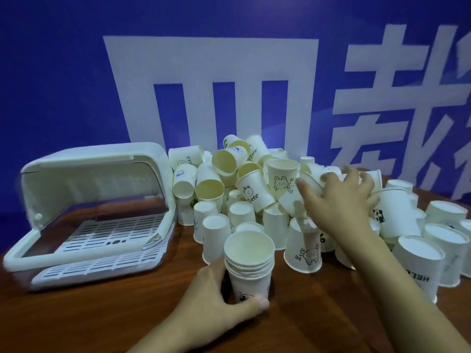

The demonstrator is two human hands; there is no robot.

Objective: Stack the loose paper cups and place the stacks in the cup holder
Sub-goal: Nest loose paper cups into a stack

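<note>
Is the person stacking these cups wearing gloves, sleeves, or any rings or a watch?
No. The left hand and right hand are both bare, with no gloves, rings or watch visible. Both forearms are uncovered as far as the picture shows; no sleeve comes into view.

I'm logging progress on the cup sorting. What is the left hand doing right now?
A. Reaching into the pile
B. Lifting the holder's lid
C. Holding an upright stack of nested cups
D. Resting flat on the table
C: the left hand grips the upright stack of nested cups standing on the table.
</note>
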